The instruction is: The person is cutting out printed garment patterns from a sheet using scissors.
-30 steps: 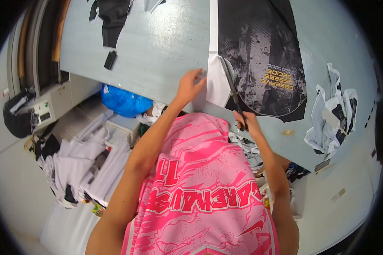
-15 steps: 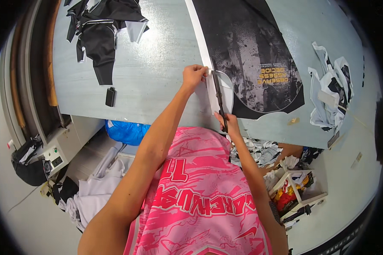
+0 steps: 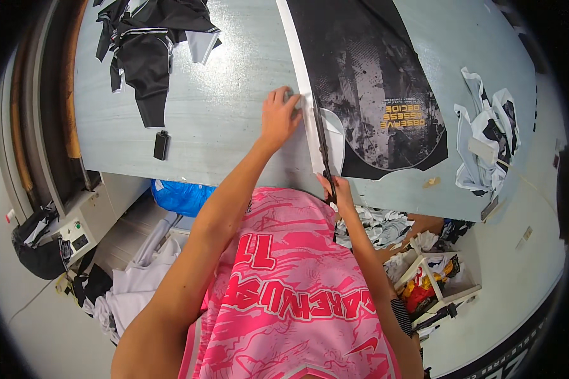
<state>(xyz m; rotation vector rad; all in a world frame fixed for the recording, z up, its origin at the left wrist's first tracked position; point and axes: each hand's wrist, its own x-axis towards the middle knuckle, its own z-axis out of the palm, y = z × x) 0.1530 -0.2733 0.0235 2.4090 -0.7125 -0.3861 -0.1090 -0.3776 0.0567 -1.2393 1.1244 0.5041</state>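
A black and grey printed fabric panel [image 3: 385,76] with a white margin lies flat on the table. My right hand [image 3: 336,189] grips the handles of long dark scissors [image 3: 323,142] at the table's near edge. Their blades point away from me along the white strip [image 3: 305,95] at the panel's left side. A white curved piece [image 3: 334,136] lies just right of the blades. My left hand [image 3: 279,117] is left of the strip with fingers apart, its fingertips close to the strip; whether they touch it I cannot tell.
Black cut pieces [image 3: 142,69] lie at the far left of the grey table [image 3: 234,82], with a small black object [image 3: 162,145] nearer. White and black scraps [image 3: 487,145] sit at the right. Below the table are a blue bag [image 3: 180,197] and a crate of scraps [image 3: 452,294].
My left hand has let go of the strip's edge and moved slightly left, its fingers spreading. The scissor blades reach a little farther up along the strip.
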